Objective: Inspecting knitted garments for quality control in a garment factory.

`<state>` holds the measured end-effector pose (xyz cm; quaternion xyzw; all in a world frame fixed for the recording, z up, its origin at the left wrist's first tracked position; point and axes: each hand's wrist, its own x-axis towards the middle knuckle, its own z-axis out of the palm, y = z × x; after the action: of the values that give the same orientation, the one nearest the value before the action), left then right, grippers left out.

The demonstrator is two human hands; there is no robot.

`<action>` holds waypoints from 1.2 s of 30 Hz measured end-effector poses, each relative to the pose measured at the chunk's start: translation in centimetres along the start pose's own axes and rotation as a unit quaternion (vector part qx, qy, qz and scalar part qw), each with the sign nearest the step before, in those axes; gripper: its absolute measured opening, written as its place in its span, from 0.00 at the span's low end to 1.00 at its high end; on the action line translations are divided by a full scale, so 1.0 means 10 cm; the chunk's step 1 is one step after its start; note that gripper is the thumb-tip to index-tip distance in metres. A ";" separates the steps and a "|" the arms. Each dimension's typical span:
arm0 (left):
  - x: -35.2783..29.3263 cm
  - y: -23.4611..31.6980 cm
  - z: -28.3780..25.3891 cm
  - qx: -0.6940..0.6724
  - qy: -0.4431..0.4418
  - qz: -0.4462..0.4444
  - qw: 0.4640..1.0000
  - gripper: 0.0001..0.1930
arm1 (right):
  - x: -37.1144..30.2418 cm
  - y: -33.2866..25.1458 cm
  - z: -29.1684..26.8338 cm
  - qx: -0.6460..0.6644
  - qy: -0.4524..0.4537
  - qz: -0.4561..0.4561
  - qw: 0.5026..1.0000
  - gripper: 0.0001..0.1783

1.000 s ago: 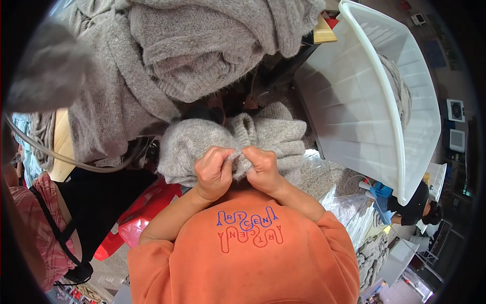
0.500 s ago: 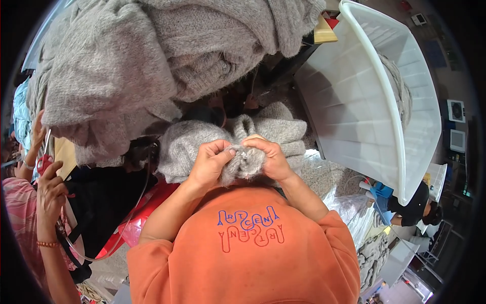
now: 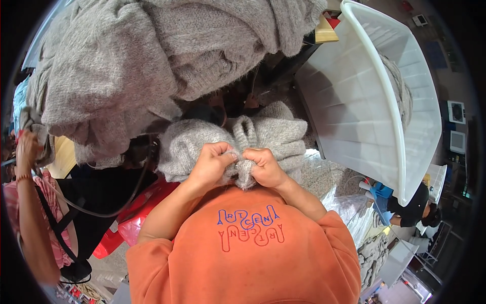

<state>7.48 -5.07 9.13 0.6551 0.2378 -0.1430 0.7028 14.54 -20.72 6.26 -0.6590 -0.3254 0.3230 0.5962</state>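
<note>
Since half a second before, a co-worker's hand (image 3: 28,147) had been raised, far left of the white bin (image 3: 349,106), and the broad bunch of knit between the left hand (image 3: 208,164) and the right hand (image 3: 266,167) had been narrowed to a small fold (image 3: 246,175). Beside the co-worker's hand, which was blurred, grey fabric (image 3: 45,150) was seen; whether its fingers were closed on it could not be told. Grey knitwear (image 3: 109,66) was heaped high to the left of the bin. Below the heap, red plastic (image 3: 134,223) was partly covered by the left forearm.

Nearer the bin, to its lower left, a fuzzy grey garment (image 3: 190,144) was bunched in front of an orange top (image 3: 243,273). Its knit was pinched by the left hand, thumb and fingers clamped together on it. By the right hand, closer to the bin, the knit was likewise gripped between thumb and curled fingers, and the fold was left hanging between them. Below the bin, clear plastic sheeting (image 3: 339,205) was spread. Inside the bin, more grey cloth (image 3: 397,83) was contained.
</note>
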 end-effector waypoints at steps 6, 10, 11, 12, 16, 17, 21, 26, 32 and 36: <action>0.04 -0.01 -0.01 -0.330 -0.070 -0.120 0.934 0.03 | 0.02 0.02 0.02 0.148 0.000 0.053 0.988 0.06; 0.02 0.03 -0.03 -0.256 -0.073 -0.057 0.962 0.04 | 0.04 -0.04 0.00 0.134 -0.012 0.056 0.989 0.06; -0.03 0.06 -0.03 -0.180 -0.055 -0.034 0.981 0.03 | 0.00 -0.12 0.02 0.174 0.001 0.101 0.980 0.05; -0.06 0.11 -0.02 -0.157 -0.041 -0.036 0.986 0.03 | 0.01 -0.19 0.02 0.212 0.012 0.137 0.968 0.05; 0.01 -0.16 0.02 0.171 0.078 0.190 0.964 0.04 | -0.01 0.05 0.05 0.177 0.057 0.159 0.970 0.06; 0.03 -0.13 0.02 0.252 0.092 0.266 0.926 0.05 | -0.01 0.12 0.08 0.207 0.071 0.154 0.964 0.07; 0.01 -0.10 0.04 0.222 0.084 0.291 0.927 0.02 | -0.04 0.11 0.11 0.191 0.090 0.117 0.970 0.10; -0.01 -0.19 0.10 -0.090 0.032 0.125 0.988 0.02 | -0.11 0.05 0.16 0.112 0.080 0.113 0.984 0.09; 0.00 -0.17 0.11 -0.325 -0.041 -0.004 0.945 0.09 | -0.10 0.11 0.15 0.025 0.066 0.087 0.994 0.13; 0.01 -0.12 0.03 -0.331 -0.001 -0.011 0.944 0.12 | -0.02 -0.20 0.01 -0.177 0.141 -0.156 0.962 0.28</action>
<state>6.99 -5.48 8.02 0.3830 0.2782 -0.0642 0.8785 14.25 -20.60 8.20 -0.7339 -0.3890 0.0675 0.5527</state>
